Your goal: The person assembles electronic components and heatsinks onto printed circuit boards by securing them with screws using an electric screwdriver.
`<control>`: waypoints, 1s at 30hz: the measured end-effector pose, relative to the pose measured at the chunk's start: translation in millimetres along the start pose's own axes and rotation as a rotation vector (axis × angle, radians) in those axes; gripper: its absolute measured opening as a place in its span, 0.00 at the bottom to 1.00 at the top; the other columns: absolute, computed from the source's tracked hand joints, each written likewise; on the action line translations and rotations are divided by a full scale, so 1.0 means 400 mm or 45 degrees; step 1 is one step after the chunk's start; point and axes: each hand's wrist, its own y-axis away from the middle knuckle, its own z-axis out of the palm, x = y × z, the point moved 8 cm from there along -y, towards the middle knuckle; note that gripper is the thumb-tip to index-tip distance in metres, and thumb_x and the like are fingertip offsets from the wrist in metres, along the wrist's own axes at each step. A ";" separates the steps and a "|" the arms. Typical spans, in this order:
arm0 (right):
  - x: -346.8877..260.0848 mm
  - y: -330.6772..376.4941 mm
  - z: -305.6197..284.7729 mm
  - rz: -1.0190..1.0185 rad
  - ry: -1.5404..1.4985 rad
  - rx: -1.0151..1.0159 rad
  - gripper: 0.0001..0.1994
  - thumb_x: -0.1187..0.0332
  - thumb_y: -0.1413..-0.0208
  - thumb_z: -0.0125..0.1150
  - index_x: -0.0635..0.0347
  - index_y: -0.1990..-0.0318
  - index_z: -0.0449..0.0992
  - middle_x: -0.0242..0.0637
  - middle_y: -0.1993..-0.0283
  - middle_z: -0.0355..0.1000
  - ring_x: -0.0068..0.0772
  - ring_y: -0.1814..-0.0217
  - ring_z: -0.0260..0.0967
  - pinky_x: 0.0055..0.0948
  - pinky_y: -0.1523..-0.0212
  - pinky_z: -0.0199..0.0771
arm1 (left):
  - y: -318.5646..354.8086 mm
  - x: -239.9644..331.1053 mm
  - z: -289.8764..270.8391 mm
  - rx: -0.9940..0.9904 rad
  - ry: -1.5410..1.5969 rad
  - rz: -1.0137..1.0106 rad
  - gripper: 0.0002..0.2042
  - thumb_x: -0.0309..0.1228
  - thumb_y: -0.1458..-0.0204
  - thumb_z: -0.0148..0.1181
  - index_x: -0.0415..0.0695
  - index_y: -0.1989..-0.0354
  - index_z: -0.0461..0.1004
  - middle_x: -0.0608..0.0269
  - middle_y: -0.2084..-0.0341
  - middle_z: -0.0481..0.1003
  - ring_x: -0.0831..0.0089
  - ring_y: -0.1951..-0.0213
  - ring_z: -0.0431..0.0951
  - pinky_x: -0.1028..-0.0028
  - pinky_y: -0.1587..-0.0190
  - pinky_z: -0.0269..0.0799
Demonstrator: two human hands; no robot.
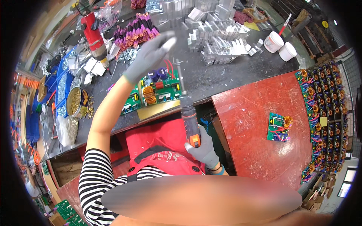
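Observation:
My left hand (151, 56), in a grey glove, is stretched out over the dark workbench with its fingers apart, above a green circuit board (160, 90) that carries a copper coil and red wires. It holds nothing. My right hand (203, 148), also gloved, grips the black and orange handle of an electric screwdriver (189, 120). The driver's metal shaft points up toward the right edge of the board. The board lies at the near edge of the bench, just beyond my red apron.
A pile of aluminium heat sinks (218, 41) lies at the back. Pink-tipped parts (137, 30), a red power tool (93, 35), a tin of brass screws (75, 101), blue bins (62, 84), two white tubs (281, 46). Right: a red table (260, 124) with one board (279, 127) and stacked boards (324, 113).

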 end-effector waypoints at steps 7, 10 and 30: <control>0.039 -0.013 -0.048 0.088 -0.086 0.195 0.26 0.74 0.55 0.71 0.62 0.47 0.69 0.37 0.62 0.75 0.27 0.61 0.75 0.30 0.57 0.76 | -0.506 -0.198 0.139 0.086 -0.794 -0.264 0.28 0.43 0.52 0.66 0.44 0.42 0.72 0.49 0.52 0.78 0.54 0.45 0.77 0.59 0.43 0.72; 0.041 0.001 -0.042 0.224 -0.160 0.185 0.27 0.74 0.55 0.70 0.61 0.46 0.68 0.37 0.60 0.75 0.26 0.59 0.74 0.31 0.55 0.76 | -0.566 -0.273 0.210 0.020 -0.838 -0.254 0.31 0.39 0.55 0.70 0.47 0.40 0.69 0.50 0.48 0.77 0.54 0.45 0.77 0.59 0.43 0.72; 0.027 0.043 -0.039 0.044 -0.200 0.130 0.24 0.76 0.54 0.67 0.63 0.47 0.69 0.36 0.65 0.75 0.26 0.65 0.75 0.27 0.61 0.75 | 0.072 -0.004 -0.020 -0.360 0.063 -0.029 0.30 0.23 0.49 0.63 0.45 0.36 0.62 0.60 0.54 0.75 0.69 0.51 0.78 0.70 0.45 0.72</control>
